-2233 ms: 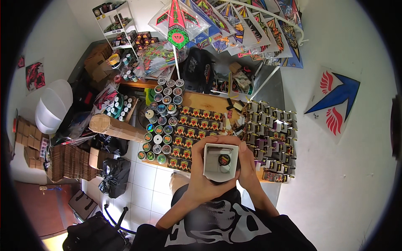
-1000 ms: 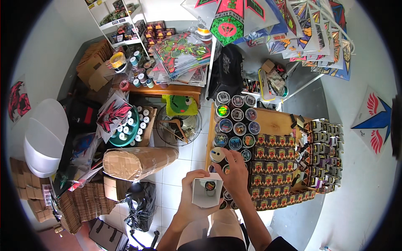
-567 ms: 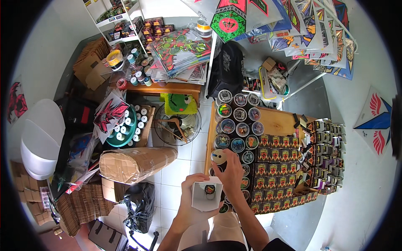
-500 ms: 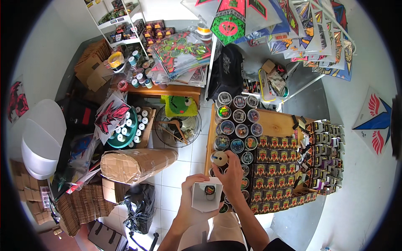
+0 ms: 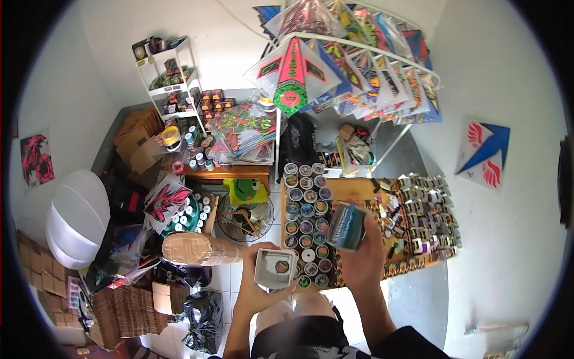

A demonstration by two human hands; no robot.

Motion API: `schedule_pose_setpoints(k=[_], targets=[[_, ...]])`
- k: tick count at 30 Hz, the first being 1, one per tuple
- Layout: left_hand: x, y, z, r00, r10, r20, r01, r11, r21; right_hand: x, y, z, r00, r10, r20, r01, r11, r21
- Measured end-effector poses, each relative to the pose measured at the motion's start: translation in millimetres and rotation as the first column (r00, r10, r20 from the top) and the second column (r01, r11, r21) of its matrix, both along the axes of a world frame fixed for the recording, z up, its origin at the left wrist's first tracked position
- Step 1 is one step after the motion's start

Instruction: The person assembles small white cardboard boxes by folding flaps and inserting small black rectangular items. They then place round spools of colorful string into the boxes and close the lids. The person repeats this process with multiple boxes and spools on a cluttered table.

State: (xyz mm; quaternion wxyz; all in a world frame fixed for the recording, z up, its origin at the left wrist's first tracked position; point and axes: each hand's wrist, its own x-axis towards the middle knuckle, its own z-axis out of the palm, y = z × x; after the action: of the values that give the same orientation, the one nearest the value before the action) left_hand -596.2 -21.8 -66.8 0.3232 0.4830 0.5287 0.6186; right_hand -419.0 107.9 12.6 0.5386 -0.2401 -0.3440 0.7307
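Note:
My left hand (image 5: 253, 294) is wrapped round a small white open-topped box (image 5: 274, 283), with a round dark label showing inside it. In my right hand (image 5: 366, 257), held up over the table, is a blue and dark thread spool (image 5: 345, 227), tilted and smeared by motion. Below it, rows of thread spools (image 5: 307, 227) with round printed tops stand along the table's left side. One spool (image 5: 308, 256) among them has a plain white top. My right hand hides part of the patterned boxes (image 5: 412, 266) on the table.
Open cartons (image 5: 427, 209) are packed along the wooden table's (image 5: 353, 189) right end. Kites in clear sleeves (image 5: 359, 66) hang from a white rack above. A taped cardboard bundle (image 5: 200, 248), a fan (image 5: 246, 218) and a black bag (image 5: 203, 320) stand left.
My right hand has lifted a spool from the table and moved right with it. The box in my left hand has shifted slightly left. The whole view has tilted up.

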Motion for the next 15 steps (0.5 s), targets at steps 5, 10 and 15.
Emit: schedule_pose_setpoints(k=[5, 10, 15], targets=[[19.3, -27.7, 31.0, 0.999, -0.01, -0.046, 0.01, 1.0, -0.003, 27.6, -26.2, 35.9, 0.848, 0.47, -0.244, -0.519, 0.829, -0.207], [25.4, -41.6, 53.8, 0.992, 0.053, -0.111, -0.05, 0.998, 0.023, 31.1, -61.3, 76.0, 0.851, 0.398, 0.342, -0.48, 0.855, 0.199], [23.5, -50.7, 81.6, 0.991, 0.064, -0.121, -0.059, 0.997, 0.045, 23.2, -57.9, 107.0, 0.689, 0.092, 0.719, -0.63, 0.566, 0.532]])
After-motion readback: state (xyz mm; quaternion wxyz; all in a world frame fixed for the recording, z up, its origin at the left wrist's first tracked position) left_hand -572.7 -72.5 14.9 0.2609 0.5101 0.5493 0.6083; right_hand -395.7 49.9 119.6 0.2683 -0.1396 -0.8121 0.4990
